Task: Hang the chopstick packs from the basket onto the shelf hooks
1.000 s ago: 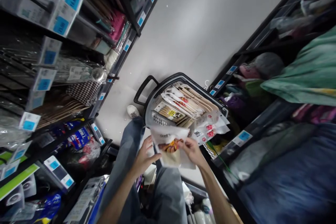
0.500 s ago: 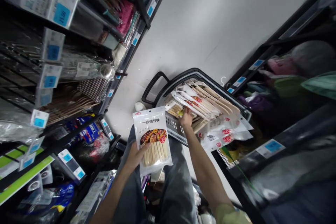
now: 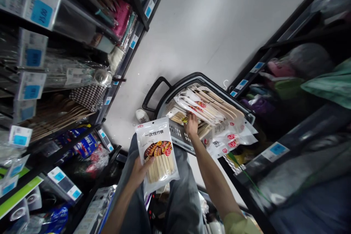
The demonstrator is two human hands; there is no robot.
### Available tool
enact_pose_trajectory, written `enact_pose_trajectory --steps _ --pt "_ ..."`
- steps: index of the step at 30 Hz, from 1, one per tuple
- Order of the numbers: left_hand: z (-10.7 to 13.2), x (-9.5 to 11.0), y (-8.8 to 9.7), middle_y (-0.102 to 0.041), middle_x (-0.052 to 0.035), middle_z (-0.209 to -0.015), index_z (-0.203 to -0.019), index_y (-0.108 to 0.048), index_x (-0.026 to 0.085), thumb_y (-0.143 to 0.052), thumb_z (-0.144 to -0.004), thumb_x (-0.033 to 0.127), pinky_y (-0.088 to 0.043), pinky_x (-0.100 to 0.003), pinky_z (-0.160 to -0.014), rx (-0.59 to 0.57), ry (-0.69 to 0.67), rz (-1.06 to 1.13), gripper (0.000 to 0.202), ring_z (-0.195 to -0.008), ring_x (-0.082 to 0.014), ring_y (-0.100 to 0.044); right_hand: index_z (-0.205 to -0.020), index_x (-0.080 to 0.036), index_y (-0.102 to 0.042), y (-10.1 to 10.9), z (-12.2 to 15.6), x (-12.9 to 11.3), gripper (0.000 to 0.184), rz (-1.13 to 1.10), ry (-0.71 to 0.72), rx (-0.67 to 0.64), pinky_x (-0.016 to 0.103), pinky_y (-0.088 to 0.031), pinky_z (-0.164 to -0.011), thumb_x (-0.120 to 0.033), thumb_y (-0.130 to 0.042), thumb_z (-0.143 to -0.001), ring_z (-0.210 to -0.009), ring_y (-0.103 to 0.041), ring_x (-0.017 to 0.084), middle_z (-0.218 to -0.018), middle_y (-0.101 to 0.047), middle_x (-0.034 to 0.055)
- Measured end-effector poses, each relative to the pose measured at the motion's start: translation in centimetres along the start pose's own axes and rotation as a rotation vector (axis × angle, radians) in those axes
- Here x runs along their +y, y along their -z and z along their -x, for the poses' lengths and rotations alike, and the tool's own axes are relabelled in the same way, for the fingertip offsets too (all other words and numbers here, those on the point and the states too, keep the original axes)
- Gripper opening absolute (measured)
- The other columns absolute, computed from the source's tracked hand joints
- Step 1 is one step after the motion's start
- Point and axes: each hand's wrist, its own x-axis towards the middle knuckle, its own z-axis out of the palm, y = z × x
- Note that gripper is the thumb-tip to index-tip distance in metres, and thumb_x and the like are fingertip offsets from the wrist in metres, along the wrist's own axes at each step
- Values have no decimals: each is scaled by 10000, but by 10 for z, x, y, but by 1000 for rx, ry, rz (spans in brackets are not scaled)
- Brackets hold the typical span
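Note:
My left hand (image 3: 139,170) grips a clear pack of disposable bamboo chopsticks (image 3: 157,153) by its left side, thumb across the front. The pack is upright, its printed face towards me, above my knees. My right hand (image 3: 191,126) reaches into a black and grey shopping basket (image 3: 175,140), fingers curled among the packs there. Its fingertips are partly hidden, so what they pinch is unclear. Beside them lies a pack of short sticks (image 3: 178,117) with a yellow label. White-topped packs (image 3: 203,106) stand in a row behind, and more packs (image 3: 230,139) overhang the basket's right side.
Shelves with price tags (image 3: 41,11) and wrapped kitchen goods line the left. On the right, another shelf unit (image 3: 276,150) holds bagged goods. The basket's handle (image 3: 155,93) sticks out to the left over the grey floor (image 3: 208,25). A white shoe (image 3: 142,116) is beside it.
The view has shifted slightly, so the shelves and basket appear further left. The left hand still holds the chopstick pack, and the right hand stays among the packs in the basket.

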Motion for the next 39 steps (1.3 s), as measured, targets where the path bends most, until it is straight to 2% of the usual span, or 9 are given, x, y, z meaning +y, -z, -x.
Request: enact_pose_trajectory --steps 7,14,16,20,26,30,32,36,39 --pt "6 -1 7 -704 -176 -1171 -1228 -631 80 -750 -745 510 -526 -482 -998 12 -20 -53 658 -1150 -388 -635 -1150 -99 -551 8 1 14 356 -11 92 15 424 -389 -951 -214 -636 -824 -1080 -553 328 -1152 -631 198" --pt "7 -13 12 -675 -188 -1227 -1232 -607 68 -757 -729 524 -496 -486 -1038 44 -4 -69 696 -1181 -386 -612 -1298 -149 -537 12 13 10 381 -56 219 56 357 -388 -962 -170 -496 -920 -1152 -519 267 -1280 -602 148" --pt "7 -14 12 -667 -185 -1245 -1244 -602 74 -746 -740 536 -487 -495 -1047 46 1 -78 699 -1196 -386 -603 -1339 -162 -525 16 17 7 393 -64 204 140 390 -352 -1004 -192 -456 -954 -1201 -480 276 -1352 -561 155" --pt "9 -13 12 -661 -182 -1259 -1272 -589 78 -764 -726 520 -468 -498 -1067 53 -1 -75 724 -1235 -390 -575 -1392 -175 -511 22 17 6 436 -52 44 327 445 -284 -1044 -243 -462 -963 -1219 -449 307 -1386 -530 168" --pt "13 -12 16 -650 -205 -1268 -1273 -574 54 -760 -744 517 -466 -491 -1071 8 0 -42 727 -1253 -391 -561 -1421 -187 -483 41 4 9 484 -25 -81 291 448 -256 -1054 -252 -477 -942 -1240 -409 324 -1409 -492 160" --pt "14 -18 20 -639 -196 -1290 -1273 -571 72 -710 -802 539 -452 -498 -1082 24 -37 -86 677 -1245 -379 -569 -1438 -170 -439 55 0 6 542 -32 42 162 409 -320 -1000 -199 -507 -901 -1235 -419 311 -1381 -515 152" --pt "13 -22 21 -650 -198 -1268 -1247 -587 75 -702 -807 551 -467 -503 -1064 25 -35 -99 658 -1216 -381 -590 -1433 -158 -442 57 -2 3 556 -6 50 108 416 -334 -992 -152 -510 -881 -1239 -427 317 -1370 -534 165" --pt "15 -26 23 -664 -191 -1244 -1244 -599 82 -711 -801 546 -475 -497 -1056 17 -56 -92 651 -1193 -381 -605 -1412 -137 -478 57 -15 -3 548 41 -16 -7 448 -351 -992 -105 -522 -866 -1177 -518 328 -1300 -607 195" --pt "19 -24 23 -669 -180 -1244 -1248 -611 92 -743 -773 527 -476 -491 -1057 6 -81 -77 658 -1198 -383 -603 -1347 -143 -556 64 -27 -3 501 24 -35 -54 406 -406 -934 -71 -520 -852 -1067 -618 300 -1205 -670 194"
